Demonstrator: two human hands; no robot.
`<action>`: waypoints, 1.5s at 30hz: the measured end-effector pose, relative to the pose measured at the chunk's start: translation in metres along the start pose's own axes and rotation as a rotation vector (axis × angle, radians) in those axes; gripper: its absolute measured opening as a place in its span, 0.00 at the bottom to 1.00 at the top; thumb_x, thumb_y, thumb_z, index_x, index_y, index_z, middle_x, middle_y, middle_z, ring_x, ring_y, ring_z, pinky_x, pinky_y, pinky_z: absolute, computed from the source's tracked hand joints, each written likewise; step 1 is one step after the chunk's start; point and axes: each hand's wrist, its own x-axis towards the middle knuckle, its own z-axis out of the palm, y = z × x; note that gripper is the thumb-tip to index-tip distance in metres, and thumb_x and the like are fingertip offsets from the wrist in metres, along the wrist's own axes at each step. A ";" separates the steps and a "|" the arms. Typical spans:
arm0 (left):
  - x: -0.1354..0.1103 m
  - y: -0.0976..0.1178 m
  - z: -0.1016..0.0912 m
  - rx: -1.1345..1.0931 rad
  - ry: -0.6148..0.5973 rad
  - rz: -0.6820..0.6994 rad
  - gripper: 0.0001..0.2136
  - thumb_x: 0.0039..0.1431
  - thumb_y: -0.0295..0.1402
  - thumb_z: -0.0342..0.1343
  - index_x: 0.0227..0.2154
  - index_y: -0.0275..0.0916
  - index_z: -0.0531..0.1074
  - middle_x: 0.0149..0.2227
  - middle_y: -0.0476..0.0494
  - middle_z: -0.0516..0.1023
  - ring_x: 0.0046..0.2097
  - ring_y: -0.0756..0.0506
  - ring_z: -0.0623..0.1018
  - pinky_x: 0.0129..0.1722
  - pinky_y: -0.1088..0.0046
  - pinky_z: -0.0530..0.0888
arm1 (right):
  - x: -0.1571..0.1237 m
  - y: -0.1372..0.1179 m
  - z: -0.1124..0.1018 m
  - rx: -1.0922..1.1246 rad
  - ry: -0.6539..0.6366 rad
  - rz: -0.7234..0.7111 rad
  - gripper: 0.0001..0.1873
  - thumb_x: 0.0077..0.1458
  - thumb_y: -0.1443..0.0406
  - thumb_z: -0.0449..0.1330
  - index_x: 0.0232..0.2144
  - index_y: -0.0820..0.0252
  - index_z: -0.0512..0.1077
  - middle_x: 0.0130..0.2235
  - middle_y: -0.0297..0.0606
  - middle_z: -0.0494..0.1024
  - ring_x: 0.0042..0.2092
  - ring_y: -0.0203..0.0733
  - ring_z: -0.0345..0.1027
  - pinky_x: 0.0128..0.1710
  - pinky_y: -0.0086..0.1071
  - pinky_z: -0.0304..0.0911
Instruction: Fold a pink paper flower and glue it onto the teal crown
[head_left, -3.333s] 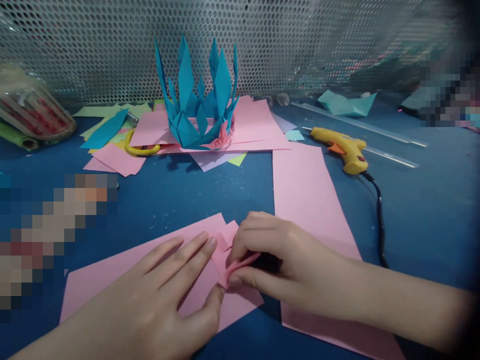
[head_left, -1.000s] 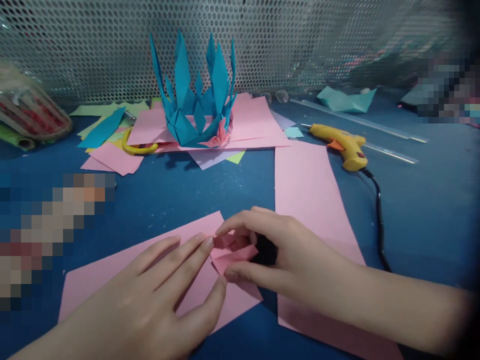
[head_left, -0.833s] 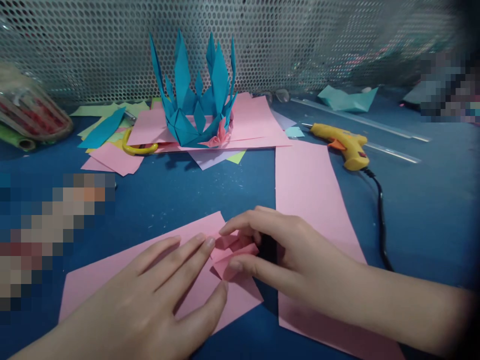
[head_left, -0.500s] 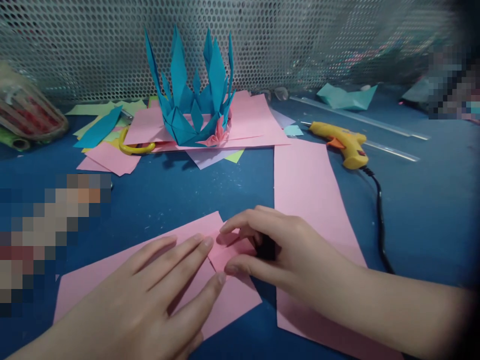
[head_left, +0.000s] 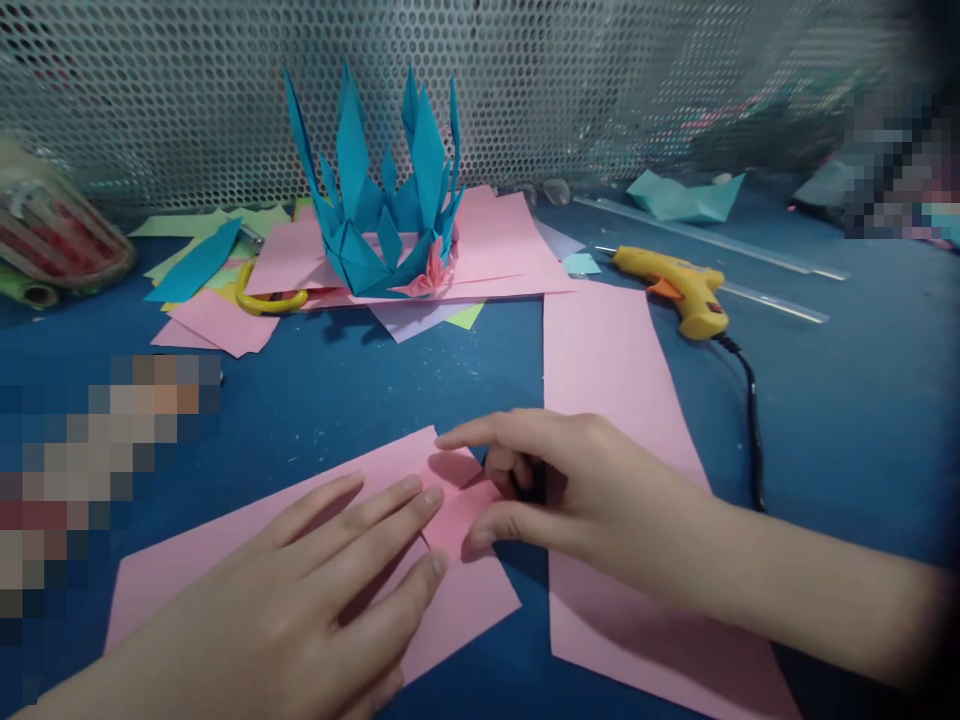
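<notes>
A small, darker pink piece of paper [head_left: 453,515] with a crease lies on a larger light pink sheet [head_left: 300,492] in front of me. My left hand [head_left: 330,580] rests flat over both, its fingers spread and its fingertips on the left part of the small piece. From the right, my right hand [head_left: 540,490] touches the small piece's right edge with the thumb. Its index finger stretches out above the far corner, apart from the thumb, while the other fingers curl under and are partly hidden.
A long pink sheet [head_left: 600,370] lies under my right forearm. Behind stand a blue paper crown [head_left: 390,240] on pink sheets and a yellow glue gun [head_left: 671,285] with a black cord. Clear sticks [head_left: 697,230], yellow-handled scissors [head_left: 270,302] and a jar [head_left: 60,225] lie around the blue table.
The index finger of my right hand has straightened and lifted away from the small paper, and the thumb has slid slightly right. My left hand stays pressed on the paper.
</notes>
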 end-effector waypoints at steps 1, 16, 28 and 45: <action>-0.001 0.000 0.000 -0.009 0.006 -0.003 0.15 0.67 0.35 0.44 0.51 0.43 0.72 0.55 0.47 0.77 0.58 0.46 0.72 0.67 0.68 0.50 | 0.000 0.001 -0.003 -0.012 -0.039 -0.034 0.18 0.52 0.67 0.67 0.47 0.51 0.75 0.28 0.27 0.73 0.29 0.33 0.67 0.30 0.25 0.62; 0.004 -0.003 0.002 0.007 0.007 0.047 0.19 0.66 0.30 0.41 0.55 0.42 0.70 0.59 0.51 0.74 0.60 0.47 0.70 0.68 0.67 0.45 | -0.010 -0.005 0.009 -0.223 0.138 0.077 0.12 0.49 0.73 0.67 0.35 0.53 0.75 0.25 0.27 0.71 0.25 0.33 0.65 0.26 0.25 0.60; 0.002 -0.002 0.001 0.012 -0.012 0.043 0.19 0.66 0.32 0.42 0.56 0.42 0.68 0.57 0.51 0.75 0.60 0.47 0.70 0.68 0.67 0.44 | -0.006 -0.008 0.005 -0.303 0.161 0.099 0.11 0.48 0.72 0.67 0.24 0.56 0.69 0.21 0.27 0.67 0.23 0.33 0.62 0.22 0.25 0.57; -0.003 -0.001 0.003 0.001 -0.034 0.031 0.19 0.68 0.33 0.41 0.59 0.42 0.66 0.61 0.52 0.70 0.61 0.46 0.69 0.68 0.65 0.40 | -0.011 -0.004 0.008 -0.316 0.160 0.050 0.12 0.49 0.64 0.70 0.30 0.57 0.69 0.27 0.31 0.68 0.30 0.39 0.63 0.28 0.30 0.58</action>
